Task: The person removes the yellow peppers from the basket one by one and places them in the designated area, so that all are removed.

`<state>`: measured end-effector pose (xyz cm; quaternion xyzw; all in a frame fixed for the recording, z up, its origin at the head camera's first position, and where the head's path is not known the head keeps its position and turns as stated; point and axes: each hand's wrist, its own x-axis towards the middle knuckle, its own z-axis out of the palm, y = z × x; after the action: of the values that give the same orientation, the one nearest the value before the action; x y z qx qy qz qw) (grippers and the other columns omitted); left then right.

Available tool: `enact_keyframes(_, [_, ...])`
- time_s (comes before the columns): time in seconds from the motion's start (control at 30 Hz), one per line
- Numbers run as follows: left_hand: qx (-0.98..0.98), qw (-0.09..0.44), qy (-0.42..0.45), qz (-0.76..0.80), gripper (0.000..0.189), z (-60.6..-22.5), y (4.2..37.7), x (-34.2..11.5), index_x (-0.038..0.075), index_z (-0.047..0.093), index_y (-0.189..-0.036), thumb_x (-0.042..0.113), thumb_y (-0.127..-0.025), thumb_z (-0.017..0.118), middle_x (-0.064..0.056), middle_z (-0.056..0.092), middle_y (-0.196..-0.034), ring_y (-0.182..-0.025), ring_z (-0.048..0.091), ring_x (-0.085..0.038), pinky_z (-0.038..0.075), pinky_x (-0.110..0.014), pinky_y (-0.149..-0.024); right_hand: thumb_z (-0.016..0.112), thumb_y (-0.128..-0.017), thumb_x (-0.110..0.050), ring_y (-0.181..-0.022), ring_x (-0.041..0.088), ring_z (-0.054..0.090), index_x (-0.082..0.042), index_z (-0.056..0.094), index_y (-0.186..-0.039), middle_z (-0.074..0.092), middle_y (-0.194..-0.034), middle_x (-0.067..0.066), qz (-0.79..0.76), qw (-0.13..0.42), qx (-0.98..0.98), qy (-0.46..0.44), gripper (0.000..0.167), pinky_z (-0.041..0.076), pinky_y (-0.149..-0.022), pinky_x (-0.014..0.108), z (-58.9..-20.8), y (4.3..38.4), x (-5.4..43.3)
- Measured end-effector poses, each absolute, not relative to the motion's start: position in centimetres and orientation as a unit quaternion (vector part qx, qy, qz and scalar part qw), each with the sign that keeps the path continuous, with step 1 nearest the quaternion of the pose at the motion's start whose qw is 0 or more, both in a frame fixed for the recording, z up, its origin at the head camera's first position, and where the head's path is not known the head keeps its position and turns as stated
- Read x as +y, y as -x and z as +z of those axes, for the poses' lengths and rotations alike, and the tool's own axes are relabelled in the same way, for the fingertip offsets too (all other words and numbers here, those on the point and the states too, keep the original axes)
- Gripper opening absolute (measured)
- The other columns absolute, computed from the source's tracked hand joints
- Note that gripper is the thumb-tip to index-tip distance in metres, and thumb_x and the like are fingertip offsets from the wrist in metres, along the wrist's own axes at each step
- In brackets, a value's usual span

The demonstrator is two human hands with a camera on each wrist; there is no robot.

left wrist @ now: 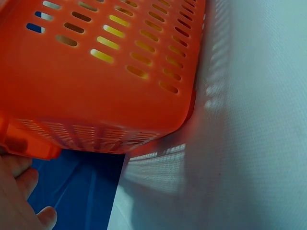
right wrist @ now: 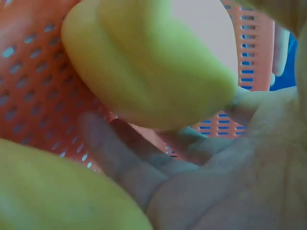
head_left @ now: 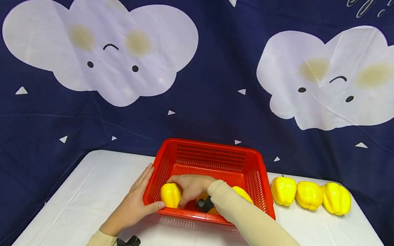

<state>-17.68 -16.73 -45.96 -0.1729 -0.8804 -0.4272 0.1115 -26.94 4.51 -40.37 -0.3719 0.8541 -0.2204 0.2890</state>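
Observation:
Inside a red plastic basket (head_left: 212, 148), my right hand (head_left: 194, 184) grips a yellow bell pepper (head_left: 170, 195) at the front left corner. The right wrist view shows fingers around that pepper (right wrist: 144, 72), with another yellow pepper (right wrist: 53, 191) close below them. A further yellow pepper (head_left: 243, 194) shows behind the right sleeve, which hides part of the basket's contents. My left hand (head_left: 135, 204) rests against the basket's left side, fingers straight along the outside and thumb at the front rim. In the left wrist view, yellow shows through the slots of the basket wall (left wrist: 96, 91).
Three yellow bell peppers (head_left: 309, 195) stand in a row right of the basket, on the white tabletop (head_left: 181, 245). Behind the table hangs a dark blue cloth (head_left: 216, 117) printed with clouds. Black straps (head_left: 128, 245) sit at both wrists.

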Motion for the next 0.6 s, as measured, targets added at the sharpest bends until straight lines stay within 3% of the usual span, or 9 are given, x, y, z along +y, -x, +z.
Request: enact_keyframes(0.6, [-0.879, 0.109, 0.172, -0.431, 0.105, -45.91, 17.64, -16.65, 0.006, 0.017, -0.161, 0.040, -0.084, 0.080, -0.005, 0.009, -0.168, -0.152, 0.016, -0.034, 0.022, -0.066, -0.115, 0.088, -0.073, -0.020, -0.087, 0.011, 0.058, -0.022, 0.056, -0.121, 0.060, -0.097, -0.009, -0.220, 0.269, 0.870, 0.349, 0.058, 0.052, -0.075, 0.024, -40.35, 26.72, 4.37])
